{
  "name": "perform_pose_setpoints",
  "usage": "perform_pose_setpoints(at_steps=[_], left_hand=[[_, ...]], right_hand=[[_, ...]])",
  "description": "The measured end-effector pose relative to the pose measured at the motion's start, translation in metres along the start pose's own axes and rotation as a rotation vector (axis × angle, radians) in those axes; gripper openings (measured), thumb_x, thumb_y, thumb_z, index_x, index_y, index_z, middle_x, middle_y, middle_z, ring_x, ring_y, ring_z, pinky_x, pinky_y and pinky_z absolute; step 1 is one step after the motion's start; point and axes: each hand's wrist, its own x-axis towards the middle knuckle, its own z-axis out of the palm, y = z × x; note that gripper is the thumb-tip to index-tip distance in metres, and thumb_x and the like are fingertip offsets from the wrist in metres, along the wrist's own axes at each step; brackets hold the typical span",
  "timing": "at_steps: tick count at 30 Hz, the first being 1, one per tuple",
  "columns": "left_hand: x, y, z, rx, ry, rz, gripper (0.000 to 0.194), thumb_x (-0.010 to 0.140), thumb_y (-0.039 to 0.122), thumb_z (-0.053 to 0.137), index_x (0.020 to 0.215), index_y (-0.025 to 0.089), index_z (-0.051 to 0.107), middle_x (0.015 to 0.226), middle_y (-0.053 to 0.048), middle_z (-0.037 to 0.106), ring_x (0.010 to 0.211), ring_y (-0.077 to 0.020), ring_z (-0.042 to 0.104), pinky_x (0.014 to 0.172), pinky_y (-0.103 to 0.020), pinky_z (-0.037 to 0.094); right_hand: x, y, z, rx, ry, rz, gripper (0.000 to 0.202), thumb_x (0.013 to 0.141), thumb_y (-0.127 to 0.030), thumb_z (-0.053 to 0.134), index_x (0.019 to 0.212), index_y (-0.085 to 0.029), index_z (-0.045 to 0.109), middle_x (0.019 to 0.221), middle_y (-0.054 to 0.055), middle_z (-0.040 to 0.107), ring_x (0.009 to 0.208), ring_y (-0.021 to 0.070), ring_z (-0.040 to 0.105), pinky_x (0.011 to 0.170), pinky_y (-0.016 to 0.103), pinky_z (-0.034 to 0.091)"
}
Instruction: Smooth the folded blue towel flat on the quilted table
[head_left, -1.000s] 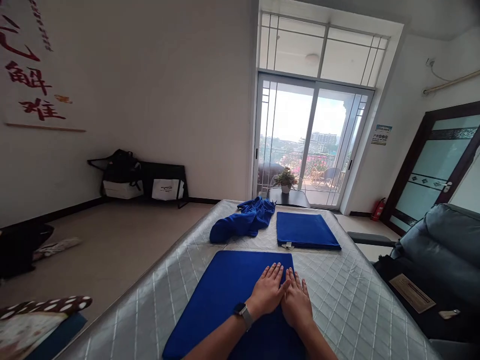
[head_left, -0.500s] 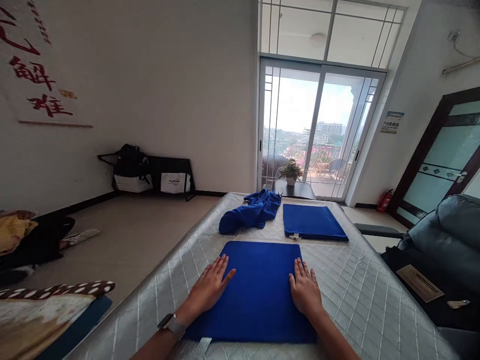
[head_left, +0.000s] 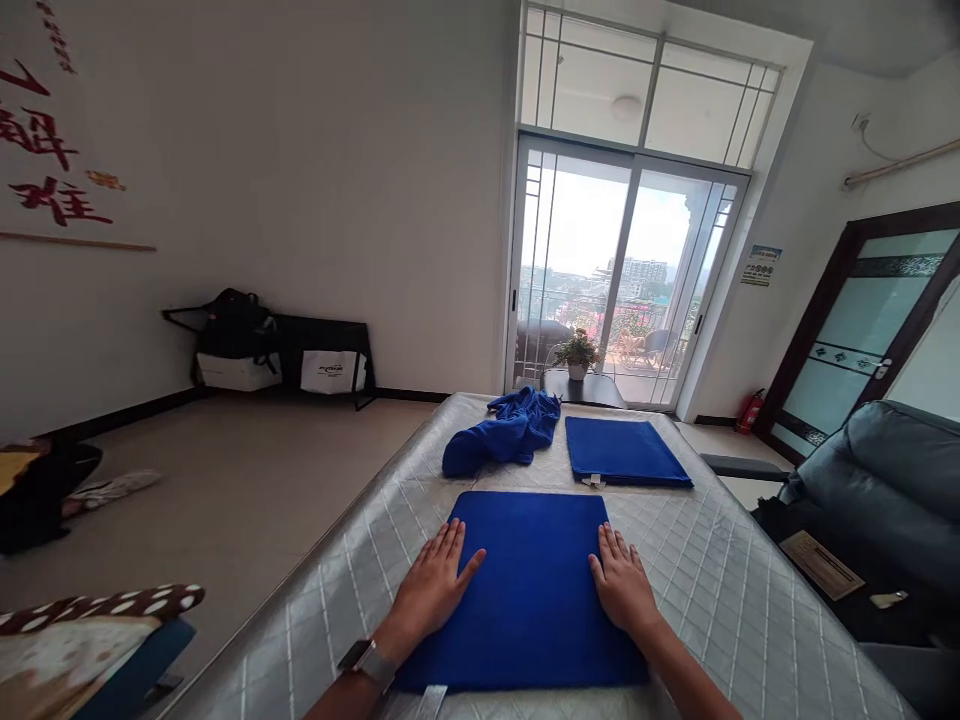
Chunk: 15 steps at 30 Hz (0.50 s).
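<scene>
A flat blue cloth (head_left: 529,590), folded into a rectangle with a white tag at its near left corner, lies in front of me on a silver quilted mattress (head_left: 360,560). My left hand (head_left: 433,578) rests flat on its left edge, fingers stretched out and thumb apart. On the right edge, my right hand (head_left: 621,578) lies flat too, fingers extended. Neither hand grips anything. Beyond them, a crumpled blue cloth (head_left: 502,440) sits at the far left of the mattress, and a folded blue cloth stack (head_left: 628,452) lies at the far right.
A potted plant (head_left: 577,355) stands on a small dark table past the mattress, before a sliding glass door (head_left: 577,250). To the right is a dark armchair (head_left: 889,470). Folded bedding (head_left: 90,650) is at the lower left; a black rack (head_left: 322,335) with bags stands by the wall.
The camera view has shifted slightly, so the surroundings sit a little differently in frame. Both hands stay flat on the cloth's side edges; the cloths look the same.
</scene>
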Motion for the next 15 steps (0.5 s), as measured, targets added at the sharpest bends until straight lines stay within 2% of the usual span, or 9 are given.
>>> perform_pose_setpoints(at_steps=[7,11,15], left_hand=[[0.001,0.000,0.008,0.017,-0.005,-0.014,0.085,0.094,0.067,0.022,0.152,0.005,0.030,0.160,-0.016,0.026,0.148,-0.0273,0.024,0.119,-0.045,0.023],[0.002,-0.008,0.016,0.038,0.028,0.023,0.077,0.095,0.063,0.025,0.151,0.011,0.034,0.158,-0.014,0.031,0.147,-0.0281,0.027,0.119,-0.048,0.024],[0.001,-0.016,0.008,0.052,0.050,-0.028,0.077,0.096,0.062,0.026,0.152,0.010,0.032,0.158,-0.015,0.031,0.146,-0.0293,0.028,0.118,-0.050,0.025]], right_hand=[[-0.025,0.002,0.003,-0.002,-0.044,0.013,0.069,0.098,-0.052,0.020,0.156,-0.016,0.016,0.162,0.002,0.013,0.150,0.0208,0.008,0.121,0.041,0.006],[-0.031,0.001,0.006,0.027,-0.022,0.015,0.067,0.099,-0.050,0.018,0.156,-0.016,0.014,0.162,0.000,0.012,0.150,0.0185,0.007,0.121,0.040,0.004],[-0.031,0.001,0.005,0.056,-0.011,0.011,0.067,0.099,-0.051,0.017,0.156,-0.016,0.015,0.162,0.000,0.011,0.150,0.0192,0.008,0.122,0.041,0.005]])
